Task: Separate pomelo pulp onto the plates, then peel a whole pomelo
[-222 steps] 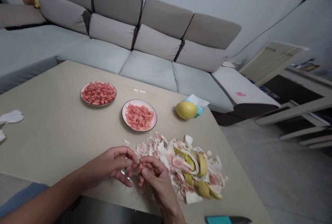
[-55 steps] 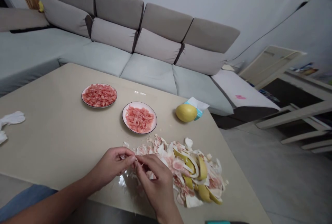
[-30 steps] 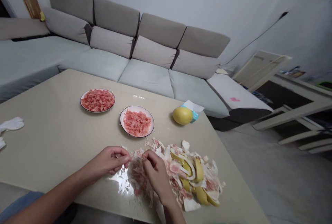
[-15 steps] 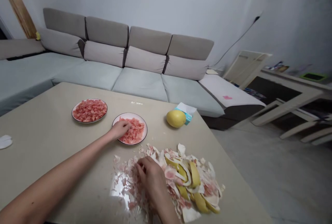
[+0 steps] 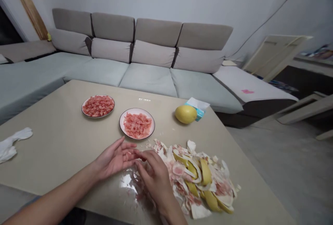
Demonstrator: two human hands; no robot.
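Coming back from nearer plate (image 5: 149,114), left hand (image 5: 117,159) now palm-up, fingers spread, close against right hand (image 5: 155,174) (can't tell if that's pinching anything). Pulp (image 5: 137,126) sits on plate; picking's probably on again.

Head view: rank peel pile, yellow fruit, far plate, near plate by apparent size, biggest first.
Peel pile
Near plate
Far plate
Yellow fruit
Nearness to the camera may explain the plates' difference.

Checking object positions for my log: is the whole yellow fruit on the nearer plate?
No, the whole yellow fruit rests directly on the table, to the right of the nearer plate and apart from it.
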